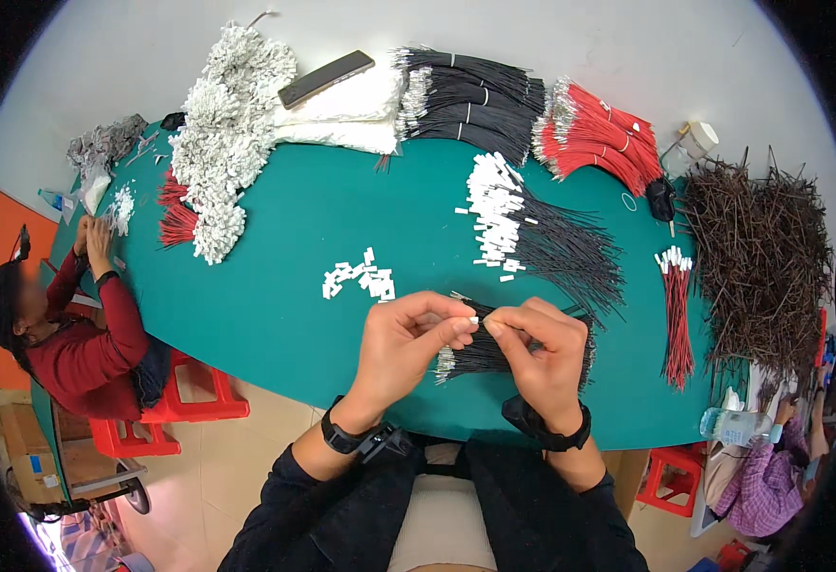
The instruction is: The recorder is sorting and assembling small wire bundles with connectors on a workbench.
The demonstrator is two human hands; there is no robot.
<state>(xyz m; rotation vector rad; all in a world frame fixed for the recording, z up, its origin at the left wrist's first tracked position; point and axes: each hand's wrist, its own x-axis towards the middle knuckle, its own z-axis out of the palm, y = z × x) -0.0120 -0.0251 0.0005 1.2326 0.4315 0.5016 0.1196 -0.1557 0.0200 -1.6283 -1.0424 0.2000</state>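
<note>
Hands (475, 334) pinch white connector (476, 322) | black wires (480, 355) beneath | loose connectors (361, 276) nearby

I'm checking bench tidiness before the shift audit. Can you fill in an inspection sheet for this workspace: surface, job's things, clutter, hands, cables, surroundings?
Surface: green table, largely covered along its far side.
Job's things: small white connector pinched between both hands; bundle of black wires under them; loose white connectors just beyond.
Clutter: dark phone lying on white bundles; plastic bottle at the right edge.
Hands: left hand and right hand both closed on the connector, fingertips meeting.
Cables: red wire bundles, black wire bundles, finished black leads, brown wire heap.
Surroundings: a person in a red sleeve works at the left end; red stools on the floor.
</note>
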